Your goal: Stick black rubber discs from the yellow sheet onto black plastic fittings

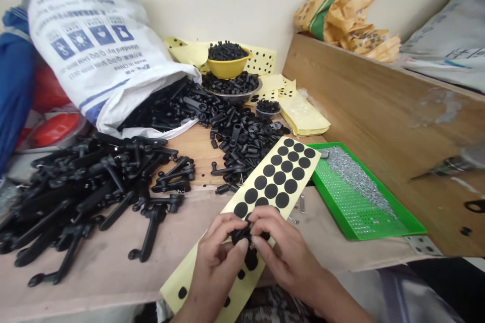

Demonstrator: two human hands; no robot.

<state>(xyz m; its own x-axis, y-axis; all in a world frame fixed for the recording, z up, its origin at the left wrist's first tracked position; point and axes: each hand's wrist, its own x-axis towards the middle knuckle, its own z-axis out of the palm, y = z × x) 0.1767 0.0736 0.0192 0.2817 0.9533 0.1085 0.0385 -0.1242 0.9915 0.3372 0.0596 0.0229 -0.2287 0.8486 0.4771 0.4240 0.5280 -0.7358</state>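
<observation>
Both my hands meet over a pale yellow sheet [227,207] that carries rows of round black stickers [279,177]. Between my fingertips is a small black plastic part [239,235], mostly covered by the fingers. My left hand [217,255] pinches it from the left with thumb and index finger. From the other side, my right hand [282,247] presses thumb and fingers against the same part. The sheet slants from the table's front edge toward the loose black parts [250,136] beyond. Small metal pieces [302,204] lie just right of the sheet.
At left spreads a pile of black crank-like handles [94,186], below a white sack [109,45] spilling black parts. A yellow bowl [227,68] and a metal bowl hold small black parts. On the right are a green tray [341,212] of tiny metal pieces and a wooden board [371,106].
</observation>
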